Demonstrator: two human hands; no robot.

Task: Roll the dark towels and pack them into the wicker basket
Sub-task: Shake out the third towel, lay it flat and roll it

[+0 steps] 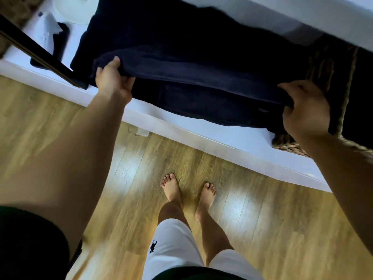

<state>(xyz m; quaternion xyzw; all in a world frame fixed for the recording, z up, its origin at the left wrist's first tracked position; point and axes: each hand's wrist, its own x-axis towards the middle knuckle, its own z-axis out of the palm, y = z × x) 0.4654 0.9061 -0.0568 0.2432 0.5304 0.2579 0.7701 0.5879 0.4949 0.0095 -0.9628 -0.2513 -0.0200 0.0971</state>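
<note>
A dark navy towel [191, 63] lies spread across the white tabletop [141, 107]. Its near edge is lifted and folded back over itself. My left hand [113, 77] grips that folded edge at its left end, thumb on top and fingers underneath. My right hand [304, 108] grips the same edge at its right end, fingers curled round the cloth. The wicker basket [331, 77] stands at the right end of the table, partly behind my right hand; its inside looks dark and I cannot tell what it holds.
A white paper roll [74, 9] and a dark phone [60, 43] with a white tissue [48, 31] on it lie at the table's left. A dark bar [36, 51] crosses there. Wooden floor [262, 209] and my bare feet are below.
</note>
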